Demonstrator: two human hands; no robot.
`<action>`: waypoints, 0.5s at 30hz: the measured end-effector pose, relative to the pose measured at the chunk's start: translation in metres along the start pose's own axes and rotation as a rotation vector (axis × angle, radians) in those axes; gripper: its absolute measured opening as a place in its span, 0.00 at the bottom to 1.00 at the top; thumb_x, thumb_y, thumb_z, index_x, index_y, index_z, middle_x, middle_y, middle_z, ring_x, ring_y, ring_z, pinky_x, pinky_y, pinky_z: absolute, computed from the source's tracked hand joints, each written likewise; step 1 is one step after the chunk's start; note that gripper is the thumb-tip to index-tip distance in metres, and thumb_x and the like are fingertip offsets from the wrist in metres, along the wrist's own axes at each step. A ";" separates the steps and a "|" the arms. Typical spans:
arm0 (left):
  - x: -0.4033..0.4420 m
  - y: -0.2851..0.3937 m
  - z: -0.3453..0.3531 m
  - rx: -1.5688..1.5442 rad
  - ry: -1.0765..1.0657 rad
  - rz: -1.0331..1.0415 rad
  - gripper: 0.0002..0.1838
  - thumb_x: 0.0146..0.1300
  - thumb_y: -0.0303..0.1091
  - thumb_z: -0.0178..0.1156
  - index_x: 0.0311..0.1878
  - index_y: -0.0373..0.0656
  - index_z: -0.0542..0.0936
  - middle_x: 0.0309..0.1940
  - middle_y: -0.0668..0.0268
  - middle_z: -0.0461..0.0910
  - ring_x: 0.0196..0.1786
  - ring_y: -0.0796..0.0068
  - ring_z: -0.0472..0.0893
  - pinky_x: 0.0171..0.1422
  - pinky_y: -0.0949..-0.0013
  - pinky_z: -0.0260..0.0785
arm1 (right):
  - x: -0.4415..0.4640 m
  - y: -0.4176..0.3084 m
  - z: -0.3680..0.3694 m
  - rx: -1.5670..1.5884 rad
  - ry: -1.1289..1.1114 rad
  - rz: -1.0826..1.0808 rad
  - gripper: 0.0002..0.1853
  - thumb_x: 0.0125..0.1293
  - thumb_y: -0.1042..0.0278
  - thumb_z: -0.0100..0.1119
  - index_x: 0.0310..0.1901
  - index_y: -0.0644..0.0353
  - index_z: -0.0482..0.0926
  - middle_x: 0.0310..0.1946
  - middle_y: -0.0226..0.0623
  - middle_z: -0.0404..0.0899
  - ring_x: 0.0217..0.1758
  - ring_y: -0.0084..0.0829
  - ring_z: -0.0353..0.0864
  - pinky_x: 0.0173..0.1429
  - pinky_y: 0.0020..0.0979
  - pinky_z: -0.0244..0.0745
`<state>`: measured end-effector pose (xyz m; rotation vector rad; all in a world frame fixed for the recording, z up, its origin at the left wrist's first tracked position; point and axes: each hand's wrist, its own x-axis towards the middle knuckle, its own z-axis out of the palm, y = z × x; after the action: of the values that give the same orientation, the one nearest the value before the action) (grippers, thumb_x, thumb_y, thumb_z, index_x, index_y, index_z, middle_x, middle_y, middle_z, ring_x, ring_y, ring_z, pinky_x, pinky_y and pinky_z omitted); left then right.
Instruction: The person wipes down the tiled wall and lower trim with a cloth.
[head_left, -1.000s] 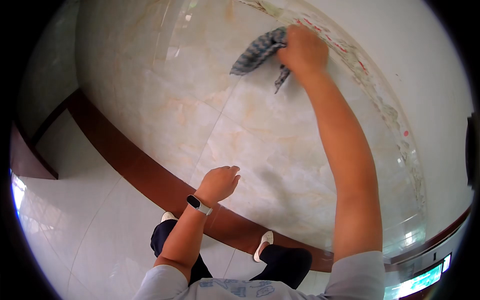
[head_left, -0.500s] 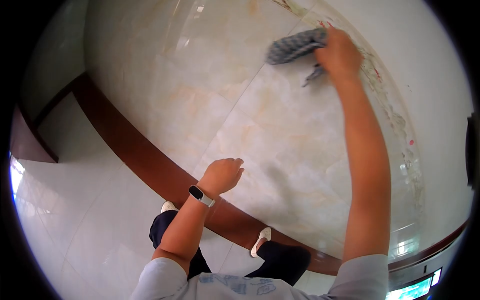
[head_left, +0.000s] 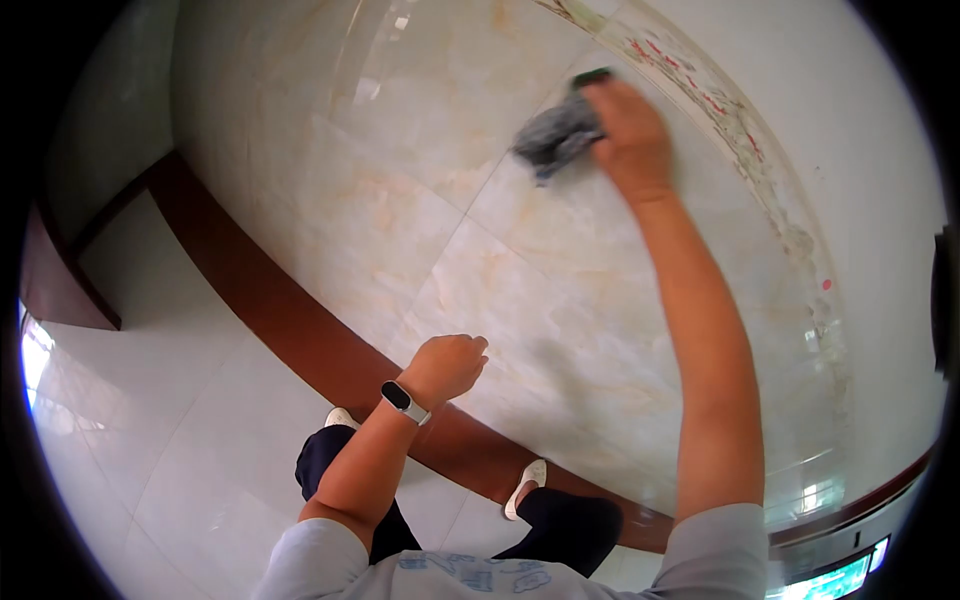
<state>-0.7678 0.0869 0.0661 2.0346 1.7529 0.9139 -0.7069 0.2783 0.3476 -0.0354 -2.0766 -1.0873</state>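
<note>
My right hand [head_left: 632,140] grips a crumpled grey cloth [head_left: 556,135] at the upper right of the head view. The cloth is blurred, with a dark green bit at its upper end, and lies against the glossy marble-patterned tile surface [head_left: 380,240]. Lower down, near the middle, my left hand [head_left: 446,368] is in front of the same tiles with its fingers curled in. Nothing shows in it, and a band with a dark face [head_left: 397,394] circles its wrist.
A brown strip [head_left: 290,330] curves along the tiles' lower edge, near my shoes [head_left: 526,487]. A decorated border [head_left: 700,95] with red marks runs along the right. At the lower right is a lit screen [head_left: 835,582]; pale floor tiles [head_left: 200,450] lie at left.
My right hand has moved left and slightly down with the cloth, away from the decorated border. My left hand has dropped slightly, and its fingers look more curled.
</note>
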 end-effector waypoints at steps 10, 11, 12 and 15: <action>0.010 0.005 -0.002 0.000 0.045 0.007 0.13 0.64 0.36 0.53 0.47 0.39 0.76 0.34 0.55 0.80 0.39 0.55 0.80 0.43 0.58 0.72 | -0.001 -0.026 0.003 -0.142 0.023 -0.082 0.14 0.55 0.74 0.54 0.45 0.61 0.75 0.40 0.36 0.79 0.50 0.36 0.75 0.54 0.36 0.71; 0.011 0.005 -0.001 0.003 0.040 0.004 0.12 0.64 0.36 0.53 0.47 0.39 0.76 0.34 0.55 0.80 0.39 0.55 0.80 0.43 0.58 0.72 | 0.004 -0.024 -0.001 -0.133 0.010 -0.069 0.14 0.54 0.74 0.54 0.44 0.61 0.74 0.40 0.36 0.79 0.48 0.36 0.75 0.53 0.35 0.71; 0.011 0.005 -0.001 0.009 0.037 0.001 0.12 0.64 0.36 0.53 0.46 0.39 0.76 0.34 0.55 0.80 0.39 0.55 0.80 0.43 0.58 0.72 | 0.008 -0.022 -0.002 -0.125 -0.001 -0.055 0.13 0.54 0.74 0.55 0.44 0.61 0.74 0.39 0.35 0.79 0.47 0.35 0.75 0.51 0.35 0.71; 0.012 0.003 0.007 -0.017 0.071 0.034 0.12 0.64 0.36 0.53 0.46 0.39 0.76 0.33 0.55 0.80 0.39 0.56 0.80 0.43 0.58 0.72 | 0.019 -0.020 0.005 -0.120 0.010 -0.054 0.09 0.51 0.76 0.55 0.37 0.58 0.73 0.34 0.31 0.77 0.41 0.32 0.74 0.45 0.31 0.72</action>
<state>-0.7608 0.0991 0.0661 2.0515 1.7454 1.0198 -0.7305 0.2633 0.3445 -0.0333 -2.0110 -1.2419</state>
